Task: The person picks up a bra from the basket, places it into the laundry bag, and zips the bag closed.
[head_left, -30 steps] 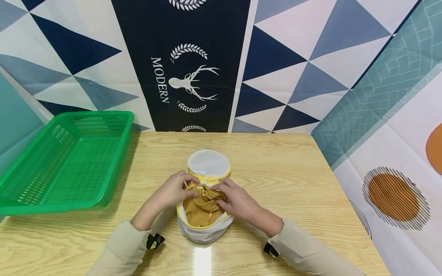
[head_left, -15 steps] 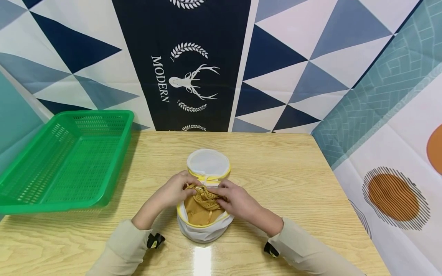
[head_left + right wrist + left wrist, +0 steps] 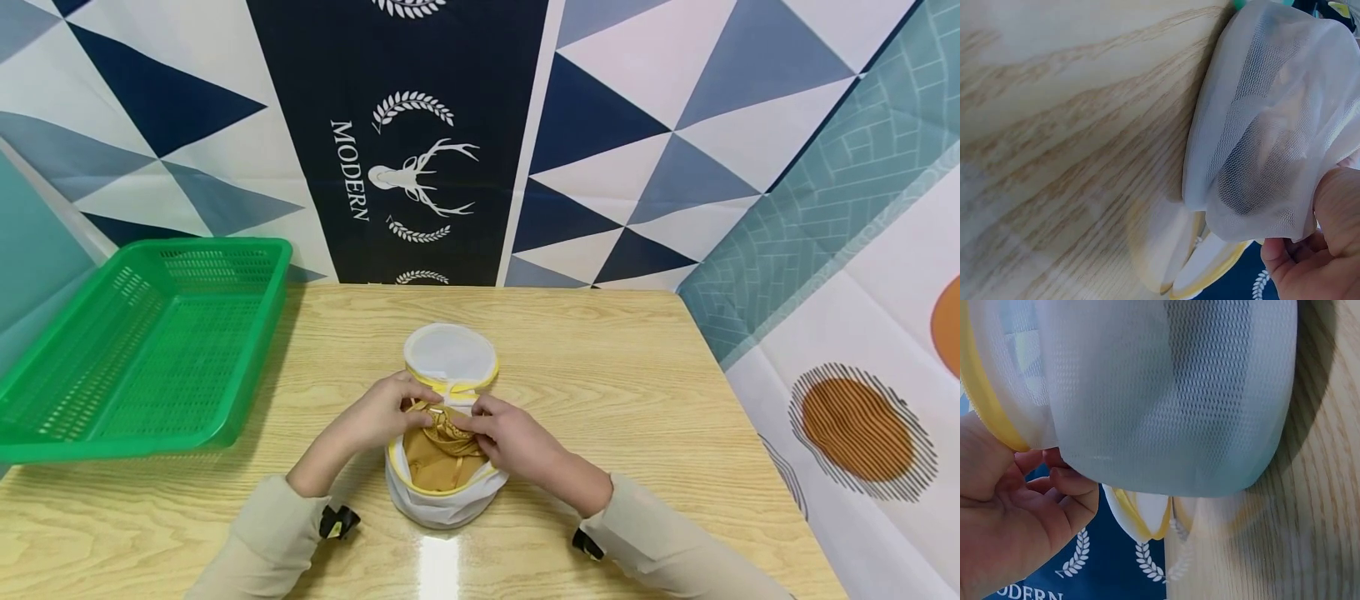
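A white mesh laundry bag with a yellow zip edge stands on the table, its round lid folded back behind it. Inside lies a mustard bra with openwork trim and a thin strap. My left hand reaches over the bag's left rim and pinches the bra's trim between thumb and fingers. From the right, my right hand holds the bra's other side, thumb and fingers curled in. Both wrist views show the bag's mesh wall, which hides the bra there; the fingers bend in at its rim.
A green plastic basket stands at the left of the wooden table. Patterned cloth hangs behind the table and along its right side.
The right thumb and fingers have shifted slightly inward, and the bra's openwork trim has bunched and folded down into the bag. The left hand has barely moved.
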{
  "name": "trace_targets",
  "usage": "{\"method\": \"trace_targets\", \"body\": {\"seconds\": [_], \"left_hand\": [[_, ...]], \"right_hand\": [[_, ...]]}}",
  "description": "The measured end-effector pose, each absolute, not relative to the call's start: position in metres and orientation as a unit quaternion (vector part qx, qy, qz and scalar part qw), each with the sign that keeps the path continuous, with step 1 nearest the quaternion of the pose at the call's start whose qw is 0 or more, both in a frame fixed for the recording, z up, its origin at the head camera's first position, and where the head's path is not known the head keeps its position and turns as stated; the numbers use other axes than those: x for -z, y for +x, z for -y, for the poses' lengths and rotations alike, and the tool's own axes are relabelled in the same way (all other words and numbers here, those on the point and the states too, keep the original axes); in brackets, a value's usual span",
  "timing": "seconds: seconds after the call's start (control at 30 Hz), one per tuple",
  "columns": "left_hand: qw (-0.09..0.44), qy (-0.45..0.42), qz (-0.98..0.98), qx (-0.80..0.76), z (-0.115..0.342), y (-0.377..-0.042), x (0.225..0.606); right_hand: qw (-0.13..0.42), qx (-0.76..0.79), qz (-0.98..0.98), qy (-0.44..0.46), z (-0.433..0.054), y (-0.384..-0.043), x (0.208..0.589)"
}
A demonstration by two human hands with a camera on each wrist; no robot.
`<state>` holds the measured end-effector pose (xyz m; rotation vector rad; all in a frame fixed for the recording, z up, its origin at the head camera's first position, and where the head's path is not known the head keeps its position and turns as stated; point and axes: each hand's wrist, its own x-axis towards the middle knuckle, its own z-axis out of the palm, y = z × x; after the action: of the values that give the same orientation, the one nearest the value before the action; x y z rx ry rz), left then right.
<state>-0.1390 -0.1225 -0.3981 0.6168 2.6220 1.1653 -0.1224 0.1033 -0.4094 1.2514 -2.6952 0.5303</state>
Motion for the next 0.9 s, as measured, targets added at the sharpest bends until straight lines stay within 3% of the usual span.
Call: {"method": "trace_targets", "body": {"seconds": [0.4,0.9], "left_hand": [[0.107,0.207,-0.897,-0.376,0.1198,-0.1404,0.3977],[0.095,0.251,-0.879,-0.394,0.1281,-0.1429,0.3960]], "right_hand": [[0.042,-0.217,0.898,0.380,-0.1093,-0.1229,0.4124],[0.061,-0.194,0.883,0.422,-0.1082,-0.1299,0.4079]]}}
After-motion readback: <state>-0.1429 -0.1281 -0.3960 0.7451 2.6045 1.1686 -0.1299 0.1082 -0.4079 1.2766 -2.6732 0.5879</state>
